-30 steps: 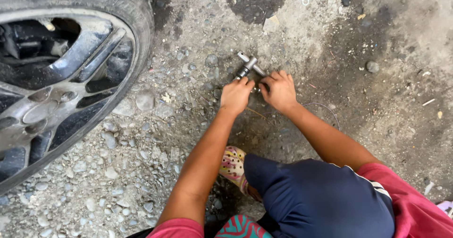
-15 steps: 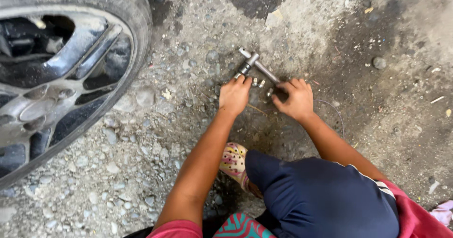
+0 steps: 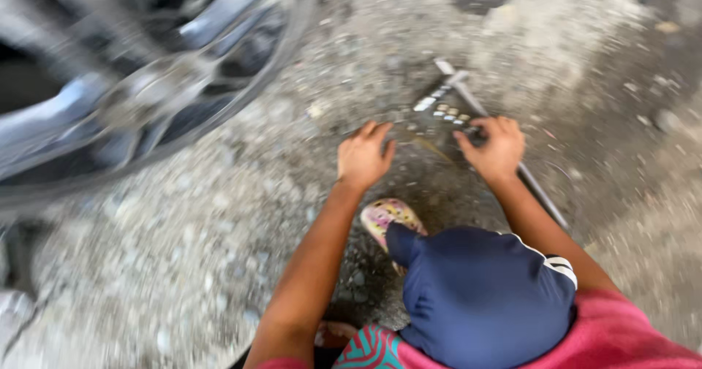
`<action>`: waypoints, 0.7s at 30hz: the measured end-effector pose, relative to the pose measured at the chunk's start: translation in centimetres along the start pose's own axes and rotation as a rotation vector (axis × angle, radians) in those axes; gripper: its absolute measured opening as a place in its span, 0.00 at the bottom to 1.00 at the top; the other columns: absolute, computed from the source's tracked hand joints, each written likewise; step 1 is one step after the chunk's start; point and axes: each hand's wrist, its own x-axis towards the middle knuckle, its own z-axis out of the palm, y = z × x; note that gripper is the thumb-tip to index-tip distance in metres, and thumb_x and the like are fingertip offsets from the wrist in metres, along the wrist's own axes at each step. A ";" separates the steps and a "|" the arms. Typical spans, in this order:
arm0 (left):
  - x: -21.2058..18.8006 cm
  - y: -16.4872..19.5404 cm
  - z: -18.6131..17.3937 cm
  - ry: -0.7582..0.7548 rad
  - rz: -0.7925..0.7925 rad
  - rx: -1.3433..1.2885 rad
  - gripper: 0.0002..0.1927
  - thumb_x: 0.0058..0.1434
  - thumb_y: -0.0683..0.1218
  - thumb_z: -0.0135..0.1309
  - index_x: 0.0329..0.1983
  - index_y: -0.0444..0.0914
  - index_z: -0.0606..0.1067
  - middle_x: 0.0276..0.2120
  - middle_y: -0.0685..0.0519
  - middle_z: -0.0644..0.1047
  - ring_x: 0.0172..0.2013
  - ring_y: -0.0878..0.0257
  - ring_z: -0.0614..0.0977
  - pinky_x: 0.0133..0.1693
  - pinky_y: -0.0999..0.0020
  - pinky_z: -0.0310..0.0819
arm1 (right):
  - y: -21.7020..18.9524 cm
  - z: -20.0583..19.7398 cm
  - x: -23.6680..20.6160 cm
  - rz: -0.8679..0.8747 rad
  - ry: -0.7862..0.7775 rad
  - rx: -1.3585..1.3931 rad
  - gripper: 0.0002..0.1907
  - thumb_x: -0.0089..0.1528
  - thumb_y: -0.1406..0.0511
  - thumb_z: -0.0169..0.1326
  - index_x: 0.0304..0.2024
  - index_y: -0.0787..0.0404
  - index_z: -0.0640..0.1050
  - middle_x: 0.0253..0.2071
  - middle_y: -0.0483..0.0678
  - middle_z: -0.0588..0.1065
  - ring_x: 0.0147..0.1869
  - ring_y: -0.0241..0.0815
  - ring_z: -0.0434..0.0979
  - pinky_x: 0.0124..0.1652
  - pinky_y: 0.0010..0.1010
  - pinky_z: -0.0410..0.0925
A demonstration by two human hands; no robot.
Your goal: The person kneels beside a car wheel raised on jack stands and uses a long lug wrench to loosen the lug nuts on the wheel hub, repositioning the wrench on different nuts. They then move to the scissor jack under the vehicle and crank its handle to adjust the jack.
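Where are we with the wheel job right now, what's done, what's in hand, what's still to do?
Done: several small metal pieces, likely wheel nuts, lie loose on the gravel ground. In hand: the right hand rests on the long metal wrench; the left hand hovers open beside the nuts, holding nothing. Left: the car wheel looks as if it is on the car; blur hides the hub, so I cannot tell more.

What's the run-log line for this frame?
left hand: open, over gravel | right hand: on wrench | lug nuts: on ground | wheel: left
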 end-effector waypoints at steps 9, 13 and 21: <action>-12.1 -13.4 -22.2 -0.290 -0.359 0.596 0.13 0.50 0.51 0.59 0.39 0.44 0.81 0.40 0.47 0.82 0.39 0.48 0.85 0.36 0.49 0.79 | -27.0 4.6 1.4 -0.731 -0.409 0.609 0.07 0.59 0.63 0.65 0.34 0.58 0.80 0.29 0.48 0.72 0.37 0.48 0.71 0.41 0.40 0.66; -20.3 -19.0 -34.7 -0.234 -0.703 0.738 0.11 0.48 0.49 0.61 0.35 0.44 0.83 0.39 0.47 0.83 0.42 0.49 0.84 0.39 0.51 0.79 | -37.7 4.0 2.4 -0.971 -0.606 0.798 0.06 0.58 0.64 0.64 0.32 0.58 0.80 0.27 0.46 0.73 0.34 0.45 0.73 0.37 0.37 0.67; -42.7 -24.2 -41.1 0.051 -1.076 0.657 0.23 0.54 0.56 0.62 0.48 0.40 0.77 0.48 0.43 0.79 0.48 0.45 0.81 0.46 0.48 0.77 | -46.4 2.8 1.0 -1.149 -0.671 0.678 0.05 0.58 0.64 0.62 0.34 0.58 0.81 0.26 0.45 0.73 0.33 0.43 0.73 0.39 0.35 0.68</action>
